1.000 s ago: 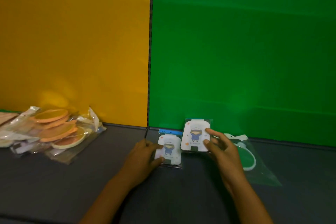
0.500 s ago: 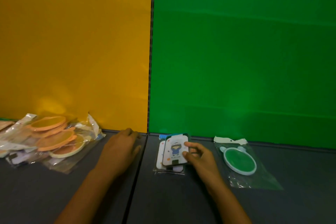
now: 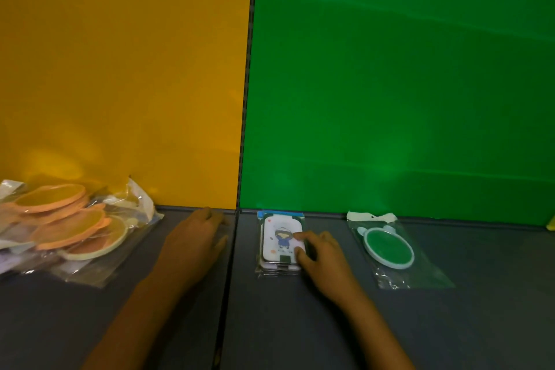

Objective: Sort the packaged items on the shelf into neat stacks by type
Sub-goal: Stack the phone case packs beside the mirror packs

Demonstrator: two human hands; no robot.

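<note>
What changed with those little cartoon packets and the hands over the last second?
The right hand carried its cartoon packet left and laid it squarely on the other one, making one stack; its fingers now rest on top. The left hand let go of the lower packet and moved left, flat on the shelf. The orange pile and green packet stayed put.

Orange round packets [image 3: 60, 222], white cartoon-print packets [image 3: 280, 239], green round packet [image 3: 389, 245], grey shelf [image 3: 480, 324]
</note>
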